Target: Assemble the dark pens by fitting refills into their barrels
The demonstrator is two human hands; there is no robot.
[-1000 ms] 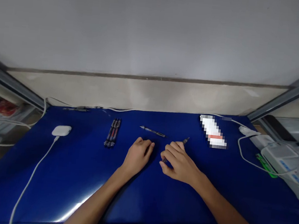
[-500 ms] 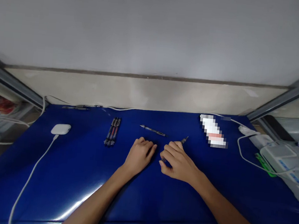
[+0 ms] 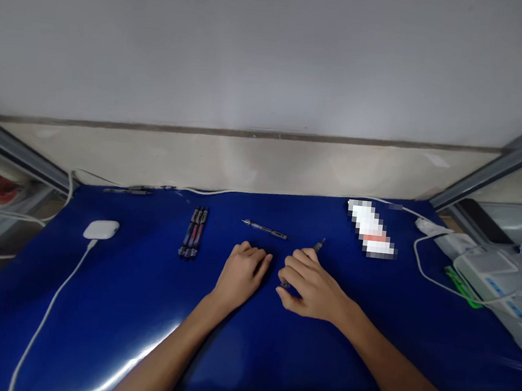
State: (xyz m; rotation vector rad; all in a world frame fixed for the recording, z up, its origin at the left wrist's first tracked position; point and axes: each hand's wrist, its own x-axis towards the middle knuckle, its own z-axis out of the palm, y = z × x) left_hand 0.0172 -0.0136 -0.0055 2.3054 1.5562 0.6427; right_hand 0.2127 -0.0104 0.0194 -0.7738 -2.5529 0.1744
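Head view: across the blue tabletop (image 3: 245, 349), almost nothing has changed this past second, so I judge the work to be holding steady. My left hand (image 3: 241, 274) rests curled, its grip hidden, so I cannot tell whether it is together. The white case (image 3: 101, 229) looks closed, contents unseen. My right hand (image 3: 306, 281) stays clamped on a dark pen (image 3: 318, 246); a loose pen (image 3: 265, 229) lies beyond both hands.

Blue table (image 3: 254, 350), single pen (image 3: 264, 229), three pens (image 3: 193, 232)
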